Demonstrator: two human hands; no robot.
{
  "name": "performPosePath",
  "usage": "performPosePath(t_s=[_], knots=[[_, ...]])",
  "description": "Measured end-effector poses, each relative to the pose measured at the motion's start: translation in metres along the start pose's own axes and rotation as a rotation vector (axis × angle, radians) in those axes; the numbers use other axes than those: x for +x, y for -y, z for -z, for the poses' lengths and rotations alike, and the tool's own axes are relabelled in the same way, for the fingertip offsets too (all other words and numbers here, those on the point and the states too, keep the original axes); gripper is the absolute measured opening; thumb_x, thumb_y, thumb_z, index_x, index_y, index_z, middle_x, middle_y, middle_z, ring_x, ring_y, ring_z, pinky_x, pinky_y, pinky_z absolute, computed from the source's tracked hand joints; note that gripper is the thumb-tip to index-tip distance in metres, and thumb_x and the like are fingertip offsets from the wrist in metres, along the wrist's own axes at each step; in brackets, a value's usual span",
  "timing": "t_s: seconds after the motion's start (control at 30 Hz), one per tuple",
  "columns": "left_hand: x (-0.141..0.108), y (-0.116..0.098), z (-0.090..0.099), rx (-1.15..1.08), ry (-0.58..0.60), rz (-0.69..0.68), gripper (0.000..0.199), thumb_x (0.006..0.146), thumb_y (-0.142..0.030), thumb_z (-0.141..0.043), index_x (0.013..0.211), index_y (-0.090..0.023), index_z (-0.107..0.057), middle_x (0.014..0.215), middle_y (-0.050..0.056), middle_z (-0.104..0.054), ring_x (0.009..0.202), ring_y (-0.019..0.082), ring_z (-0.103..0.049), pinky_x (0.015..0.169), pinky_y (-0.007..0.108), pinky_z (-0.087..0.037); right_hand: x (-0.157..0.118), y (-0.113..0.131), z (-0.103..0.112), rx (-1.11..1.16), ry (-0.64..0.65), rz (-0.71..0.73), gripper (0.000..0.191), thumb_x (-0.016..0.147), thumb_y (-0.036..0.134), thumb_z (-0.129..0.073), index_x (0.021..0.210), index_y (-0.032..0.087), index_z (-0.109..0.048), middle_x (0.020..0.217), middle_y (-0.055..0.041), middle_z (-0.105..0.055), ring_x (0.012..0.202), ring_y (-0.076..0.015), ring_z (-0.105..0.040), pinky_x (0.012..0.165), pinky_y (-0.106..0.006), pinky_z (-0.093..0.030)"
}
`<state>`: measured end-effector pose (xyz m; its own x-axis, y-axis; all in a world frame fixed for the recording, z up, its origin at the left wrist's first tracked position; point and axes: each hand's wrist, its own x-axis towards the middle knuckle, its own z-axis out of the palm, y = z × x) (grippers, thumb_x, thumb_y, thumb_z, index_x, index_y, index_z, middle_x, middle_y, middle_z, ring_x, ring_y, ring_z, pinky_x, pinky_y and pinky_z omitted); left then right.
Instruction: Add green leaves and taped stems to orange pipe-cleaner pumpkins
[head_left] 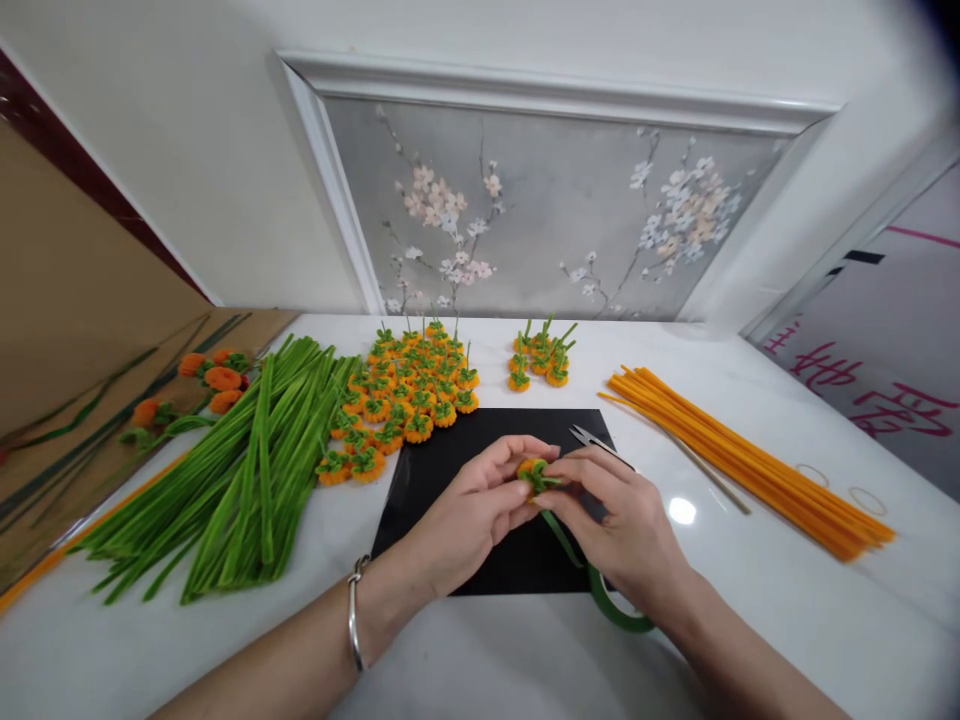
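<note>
Between both hands is a small orange pipe-cleaner flower with green leaf loops (535, 476). My left hand (480, 500) is closed round its orange body, thumb in front. With thumb and fingertips pinched, my right hand (619, 510) grips the green part on its right side. Beneath the hands lies a black mat (435, 500). Scissors (592, 438) rest at its upper right, their handles hidden behind my right hand. A green tape roll (611, 608) lies partly under my right wrist, with a green strip (562, 540) running up toward the fingers.
Finished orange-and-green flowers (412, 385) crowd the table behind the mat, with a smaller group (541, 358) to their right. Green pipe cleaners (232, 480) are heaped at left; orange ones (750, 460) lie at right. Orange-red flowers (223, 378) sit on cardboard at far left.
</note>
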<state>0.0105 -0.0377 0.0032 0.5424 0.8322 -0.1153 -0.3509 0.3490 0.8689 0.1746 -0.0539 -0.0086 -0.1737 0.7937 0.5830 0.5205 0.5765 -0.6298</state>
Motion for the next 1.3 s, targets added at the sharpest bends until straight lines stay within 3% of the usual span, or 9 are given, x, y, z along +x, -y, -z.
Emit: performPosePath(t_s=[0.17,0.37,0.6,0.7,0.9,1.0,1.17,1.3], knots=[[0.001,-0.001,-0.001,-0.062,-0.004,0.019,0.029,0.082,-0.002,-0.049,0.103,-0.017,-0.060,0.106,0.005,-0.058,0.097,0.011,-0.056,0.086,0.022,-0.045,0.000,-0.002,-0.002,0.018,0.003,-0.002,0.009,0.083,0.015,-0.060,0.089,0.020,-0.064,0.086,-0.0035,-0.063,0.078,-0.0148,-0.061,0.070,-0.026,-0.051],[0.003,-0.001,-0.005,-0.003,-0.079,0.015,0.015,0.088,-0.021,-0.053,0.098,-0.015,-0.062,0.096,0.005,-0.060,0.089,0.013,-0.057,0.079,0.023,-0.048,-0.002,0.002,-0.002,-0.009,0.033,-0.042,0.016,0.080,0.018,-0.065,0.095,0.020,-0.061,0.079,-0.0005,-0.061,0.065,-0.0129,-0.057,0.062,-0.025,-0.049],[0.002,0.003,-0.005,0.009,-0.091,-0.010,0.018,0.089,-0.019,-0.050,0.101,-0.015,-0.063,0.098,0.006,-0.061,0.088,0.011,-0.057,0.077,0.020,-0.047,-0.003,0.002,-0.005,-0.001,0.013,-0.008,0.010,0.082,0.016,-0.062,0.090,0.021,-0.063,0.086,-0.0022,-0.062,0.071,-0.0129,-0.057,0.066,-0.026,-0.049],[0.002,0.004,-0.005,-0.019,-0.097,-0.002,0.017,0.089,-0.019,-0.050,0.100,-0.015,-0.063,0.095,0.006,-0.062,0.088,0.011,-0.058,0.077,0.020,-0.047,-0.003,0.001,-0.006,-0.015,-0.010,-0.006,0.016,0.081,0.015,-0.063,0.096,0.020,-0.063,0.086,-0.0028,-0.062,0.070,-0.0132,-0.058,0.064,-0.026,-0.050],[0.003,0.004,-0.005,-0.039,-0.143,-0.019,0.016,0.088,-0.016,-0.052,0.097,-0.014,-0.064,0.099,0.007,-0.062,0.089,0.012,-0.057,0.080,0.021,-0.047,-0.006,-0.004,-0.006,-0.165,-0.049,0.189,0.021,0.083,0.015,-0.061,0.103,0.020,-0.067,0.096,-0.0062,-0.067,0.085,-0.0176,-0.062,0.073,-0.031,-0.050],[0.002,0.005,-0.005,-0.069,-0.138,-0.035,0.016,0.088,-0.017,-0.051,0.097,-0.013,-0.064,0.100,0.007,-0.062,0.091,0.012,-0.058,0.083,0.024,-0.047,-0.007,-0.007,-0.007,-0.290,-0.079,0.238,0.019,0.084,0.017,-0.062,0.101,0.019,-0.069,0.091,-0.0057,-0.070,0.077,-0.0178,-0.062,0.067,-0.032,-0.048],[0.001,0.004,-0.007,-0.097,-0.130,-0.056,0.017,0.088,-0.018,-0.051,0.098,-0.014,-0.065,0.104,0.008,-0.062,0.093,0.013,-0.058,0.082,0.023,-0.047,-0.008,-0.006,-0.008,-0.335,-0.058,0.199,0.018,0.084,0.019,-0.060,0.100,0.019,-0.070,0.091,-0.0069,-0.070,0.077,-0.0186,-0.063,0.065,-0.033,-0.047],[0.002,0.002,-0.006,-0.147,-0.129,-0.047,0.016,0.087,-0.016,-0.053,0.098,-0.015,-0.065,0.101,0.007,-0.063,0.091,0.012,-0.058,0.080,0.021,-0.047,-0.006,-0.002,-0.006,-0.158,-0.020,0.099,0.025,0.085,0.021,-0.059,0.109,0.021,-0.066,0.098,-0.0075,-0.067,0.085,-0.0194,-0.063,0.072,-0.034,-0.051]])
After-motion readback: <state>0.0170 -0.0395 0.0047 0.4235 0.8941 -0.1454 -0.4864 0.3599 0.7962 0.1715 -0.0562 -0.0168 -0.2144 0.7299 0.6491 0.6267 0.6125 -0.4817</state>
